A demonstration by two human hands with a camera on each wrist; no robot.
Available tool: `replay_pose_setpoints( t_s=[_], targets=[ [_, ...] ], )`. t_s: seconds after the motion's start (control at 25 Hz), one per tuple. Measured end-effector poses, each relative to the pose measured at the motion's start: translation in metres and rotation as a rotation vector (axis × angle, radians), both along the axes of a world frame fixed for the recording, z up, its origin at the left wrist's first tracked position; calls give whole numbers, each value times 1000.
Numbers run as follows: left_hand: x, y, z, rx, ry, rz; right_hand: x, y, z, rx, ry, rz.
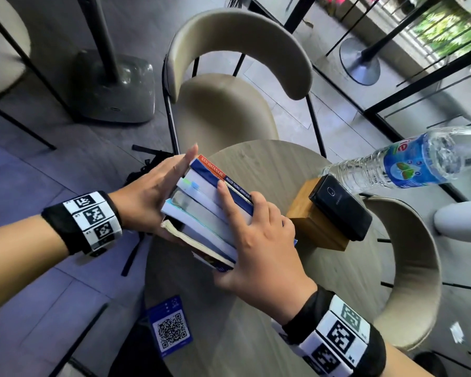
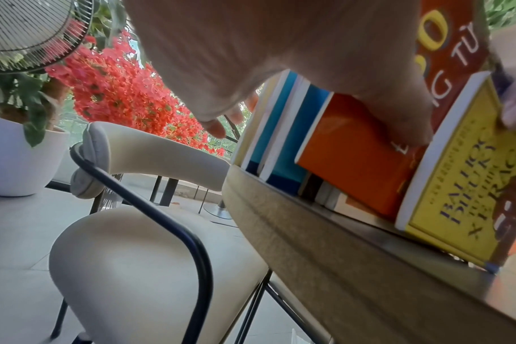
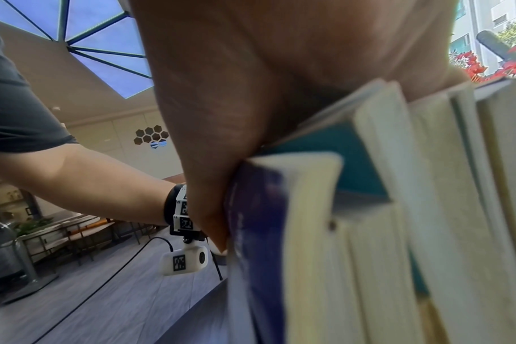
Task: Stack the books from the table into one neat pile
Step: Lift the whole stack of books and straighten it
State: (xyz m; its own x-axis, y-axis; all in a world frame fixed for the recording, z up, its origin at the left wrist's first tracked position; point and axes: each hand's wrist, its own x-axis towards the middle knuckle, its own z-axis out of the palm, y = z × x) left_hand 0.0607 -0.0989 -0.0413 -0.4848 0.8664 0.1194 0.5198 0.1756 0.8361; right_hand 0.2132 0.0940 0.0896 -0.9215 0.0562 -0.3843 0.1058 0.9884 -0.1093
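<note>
Head view: left hand (image 1: 150,197), fingers straight, presses flat against one side of the books (image 1: 204,210) at frame centre; right hand (image 1: 259,240) lies over their top edges, thumb hooked round the near end. They stand upright on the round table (image 1: 272,164), uneven. Right of them, a phone (image 1: 340,208) on a wooden block (image 1: 307,213).

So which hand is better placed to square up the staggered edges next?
Probably the left hand: its straight fingers lie flat against the staggered side of the books, ready to push them flush. The right hand lies over the top and front, steadying them on the table.
</note>
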Motion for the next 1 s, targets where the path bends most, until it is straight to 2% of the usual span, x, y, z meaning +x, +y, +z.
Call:
replay_pose_setpoints(
  t_s=[0.16, 0.32, 0.56, 0.68, 0.8, 1.0],
  targets=[
    [2, 2, 6, 12, -38, 24, 0, 8, 2, -9, 5, 4],
    [10, 8, 27, -26, 77, 36, 13, 24, 5, -78, 57, 11],
    [46, 49, 104, -130, 288, -9, 67, 71, -6, -350, 312, -9],
    [74, 73, 137, -248, 431, -59, 96, 94, -18, -493, 381, -39],
    [94, 97, 157, -371, 513, -75, 115, 115, -30, -615, 421, -57],
    [125, 134, 177, -461, 570, -166, 142, 138, -55, -744, 525, -131]
  ],
)
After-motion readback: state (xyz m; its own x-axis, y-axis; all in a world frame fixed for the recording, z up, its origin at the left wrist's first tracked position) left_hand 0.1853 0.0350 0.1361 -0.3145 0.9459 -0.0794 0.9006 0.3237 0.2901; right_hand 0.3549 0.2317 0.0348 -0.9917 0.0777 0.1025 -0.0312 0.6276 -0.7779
